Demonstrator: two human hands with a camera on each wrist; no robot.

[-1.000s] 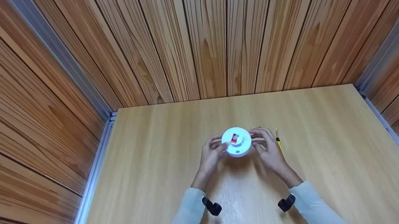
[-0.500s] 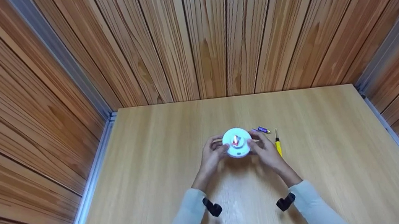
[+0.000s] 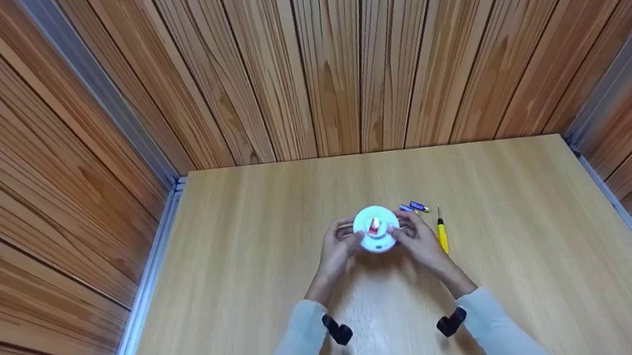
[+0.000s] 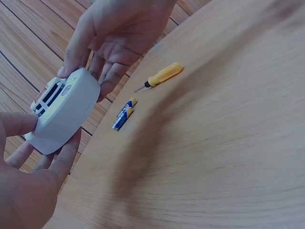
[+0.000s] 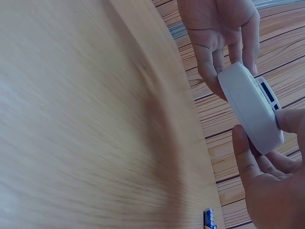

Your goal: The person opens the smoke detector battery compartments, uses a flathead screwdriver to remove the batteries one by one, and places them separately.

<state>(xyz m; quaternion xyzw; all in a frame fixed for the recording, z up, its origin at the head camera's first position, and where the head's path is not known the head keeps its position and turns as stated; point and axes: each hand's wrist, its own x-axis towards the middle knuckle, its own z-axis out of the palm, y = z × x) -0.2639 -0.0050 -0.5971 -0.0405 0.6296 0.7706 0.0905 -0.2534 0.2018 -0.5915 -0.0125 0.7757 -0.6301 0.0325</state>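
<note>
A round white smoke detector (image 3: 378, 245) with a raised vented centre and a red label is held up over the table. My left hand (image 3: 333, 253) grips its left rim, thumb on the face and fingers behind. On the opposite rim my right hand (image 3: 422, 244) does the same, its thumb near the vented centre. In the left wrist view the detector (image 4: 71, 117) is tilted, with slots showing beside its raised part. The right wrist view shows the smooth side wall of the detector (image 5: 248, 107); its back is hidden from the head view.
Two blue-and-yellow batteries (image 3: 418, 206) lie beyond my right hand. Right of that hand a yellow screwdriver (image 3: 442, 235) lies with its tip pointing away. Wood-panelled walls (image 3: 333, 77) stand at the back and sides of the table (image 3: 249, 223).
My right hand has shifted inward, and its thumb now presses the detector's face. The batteries and more of the screwdriver have come into sight. The detector sits slightly lower in the head view.
</note>
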